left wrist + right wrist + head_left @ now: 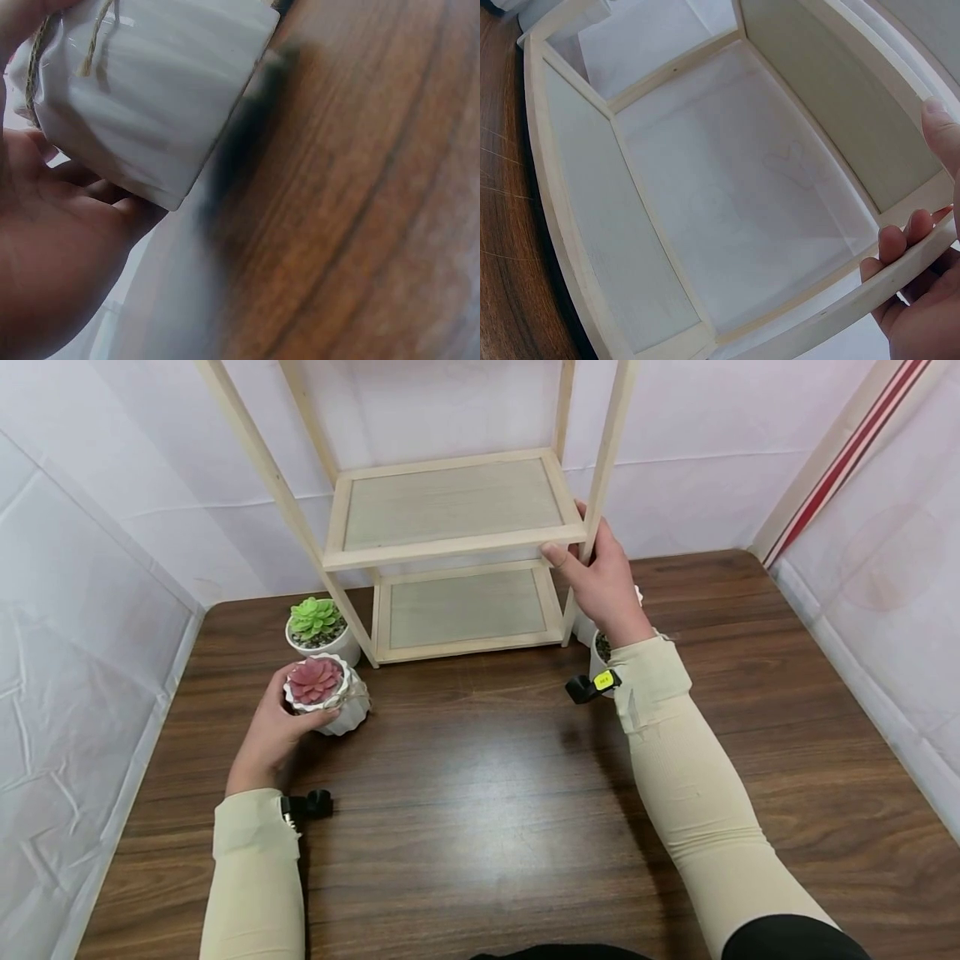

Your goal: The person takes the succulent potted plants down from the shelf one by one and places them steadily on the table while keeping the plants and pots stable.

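Observation:
My left hand (268, 727) grips a white ribbed pot (351, 706) holding a pink succulent (315, 679), thumb in front and fingers behind. Twine circles the pot (150, 97), whose base shows above the wood in the left wrist view. On the right, my right hand (603, 581) grips the right front post of a pale wooden shelf rack (457, 550) at its upper board. In the right wrist view, the fingers (892, 244) curl round the post and the thumb lies along the board's edge.
A white pot with a green succulent (315, 620) stands behind the held pot, beside the rack's left post. More white pots (597, 668) are partly hidden behind my right wrist. White sheeting (97, 527) hangs around the brown wooden table (465, 810).

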A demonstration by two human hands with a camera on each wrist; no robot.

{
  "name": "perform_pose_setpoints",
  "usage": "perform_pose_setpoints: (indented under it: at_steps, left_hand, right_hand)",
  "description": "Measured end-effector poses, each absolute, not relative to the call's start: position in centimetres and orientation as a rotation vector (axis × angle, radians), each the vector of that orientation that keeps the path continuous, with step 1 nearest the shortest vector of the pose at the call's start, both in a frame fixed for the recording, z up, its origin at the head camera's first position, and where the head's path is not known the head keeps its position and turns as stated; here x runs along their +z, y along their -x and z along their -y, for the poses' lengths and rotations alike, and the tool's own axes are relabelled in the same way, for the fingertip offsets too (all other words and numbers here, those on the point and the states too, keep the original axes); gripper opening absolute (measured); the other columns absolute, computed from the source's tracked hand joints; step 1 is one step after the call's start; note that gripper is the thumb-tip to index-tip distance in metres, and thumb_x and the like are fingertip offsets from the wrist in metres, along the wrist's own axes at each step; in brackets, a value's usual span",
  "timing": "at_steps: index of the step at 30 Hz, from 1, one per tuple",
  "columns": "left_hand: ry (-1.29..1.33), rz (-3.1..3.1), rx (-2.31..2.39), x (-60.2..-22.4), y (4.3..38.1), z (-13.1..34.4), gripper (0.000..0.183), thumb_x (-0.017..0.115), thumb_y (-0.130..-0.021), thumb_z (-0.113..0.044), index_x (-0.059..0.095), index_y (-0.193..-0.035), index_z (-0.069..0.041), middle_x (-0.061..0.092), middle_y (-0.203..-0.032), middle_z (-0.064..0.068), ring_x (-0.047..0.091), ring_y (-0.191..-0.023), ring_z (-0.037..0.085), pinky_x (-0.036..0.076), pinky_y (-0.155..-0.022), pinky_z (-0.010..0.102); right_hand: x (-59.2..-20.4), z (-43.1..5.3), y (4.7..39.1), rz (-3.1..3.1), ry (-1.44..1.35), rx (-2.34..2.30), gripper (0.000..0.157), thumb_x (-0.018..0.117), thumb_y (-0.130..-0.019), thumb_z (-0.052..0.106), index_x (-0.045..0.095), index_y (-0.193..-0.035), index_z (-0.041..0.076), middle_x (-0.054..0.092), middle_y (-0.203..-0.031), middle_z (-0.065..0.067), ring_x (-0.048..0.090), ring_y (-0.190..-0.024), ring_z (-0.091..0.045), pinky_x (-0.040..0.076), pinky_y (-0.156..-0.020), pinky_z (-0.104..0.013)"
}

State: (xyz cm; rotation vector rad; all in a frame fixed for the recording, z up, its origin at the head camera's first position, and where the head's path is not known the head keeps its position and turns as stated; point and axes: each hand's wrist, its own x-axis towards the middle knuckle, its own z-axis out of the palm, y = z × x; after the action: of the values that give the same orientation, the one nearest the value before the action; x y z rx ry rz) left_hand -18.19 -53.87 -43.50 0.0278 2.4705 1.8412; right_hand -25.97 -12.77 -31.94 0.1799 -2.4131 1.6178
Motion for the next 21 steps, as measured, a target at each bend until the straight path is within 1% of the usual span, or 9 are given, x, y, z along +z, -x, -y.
perform_pose_setpoints:
  at_steps: [7, 16, 21]
  left_hand:
    - [0.023, -2.425, 1.898, -43.93, 18.21, 54.05, 0.077, 0.077, -0.071, -0.007, 0.032, -0.134, -0.015, 0.042, -0.124, -0.003, 0.043, -0.108, 0.004, 0.038, -0.084, 0.008]
    - [-0.023, -2.378, 1.981, -44.50, 18.30, 54.32, 0.079, 0.076, -0.071, -0.003, 0.031, -0.135, -0.015, 0.041, -0.124, -0.005, 0.043, -0.110, 0.005, 0.037, -0.086, 0.008]
    - [-0.038, -2.351, 1.982, -44.47, 18.34, 54.34, 0.079, 0.075, -0.072, -0.003, 0.030, -0.134, -0.016, 0.041, -0.123, -0.006, 0.042, -0.109, 0.004, 0.038, -0.085, 0.008]
  right_hand:
    - [-31.94, 12.84, 25.87, 2.422, -0.169, 1.612, 0.067, 0.062, -0.083, 0.043, 0.030, -0.141, 0.031, 0.037, -0.073, -0.002, 0.036, -0.069, -0.019, 0.034, -0.069, -0.030]
    - [-31.76, 12.88, 25.71, 2.426, -0.181, 1.611, 0.067, 0.061, -0.084, 0.042, 0.028, -0.141, 0.029, 0.035, -0.073, -0.001, 0.035, -0.069, -0.018, 0.034, -0.069, -0.030]
    - [-31.88, 12.74, 25.78, 2.431, -0.182, 1.611, 0.067, 0.060, -0.084, 0.043, 0.028, -0.141, 0.031, 0.034, -0.071, -0.002, 0.034, -0.066, -0.019, 0.034, -0.068, -0.030]
